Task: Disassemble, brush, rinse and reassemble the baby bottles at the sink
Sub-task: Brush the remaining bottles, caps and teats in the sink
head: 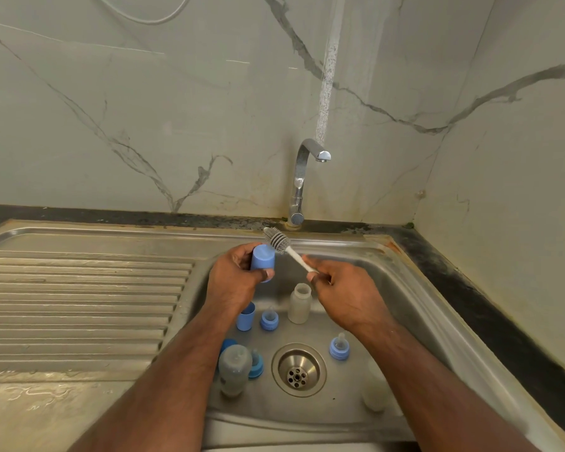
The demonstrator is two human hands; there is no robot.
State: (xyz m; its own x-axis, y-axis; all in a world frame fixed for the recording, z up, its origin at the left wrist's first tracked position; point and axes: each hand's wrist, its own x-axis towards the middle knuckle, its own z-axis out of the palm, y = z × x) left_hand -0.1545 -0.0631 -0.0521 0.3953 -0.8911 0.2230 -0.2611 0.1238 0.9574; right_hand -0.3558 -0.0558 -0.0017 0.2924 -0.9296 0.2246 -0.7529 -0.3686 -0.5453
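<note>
Over the sink's [405,288] back edge, my left hand [234,282] grips a blue cap [262,261], my right hand [343,288] pinches the brush [279,241]; wet fingers could drop the cap among the bottles below.

No legible txt anywhere.

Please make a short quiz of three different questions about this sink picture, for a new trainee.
1. True or false: water runs from the chrome tap.
2. Which hand holds the grey silicone bottle brush with white handle? A left hand; B right hand; C neither.
3. Fill in: the left hand grips a blue plastic ____.

Key: 1 false. 2 B. 3 cap. The clear uncapped bottle stands upright in the steel sink basin.
</note>
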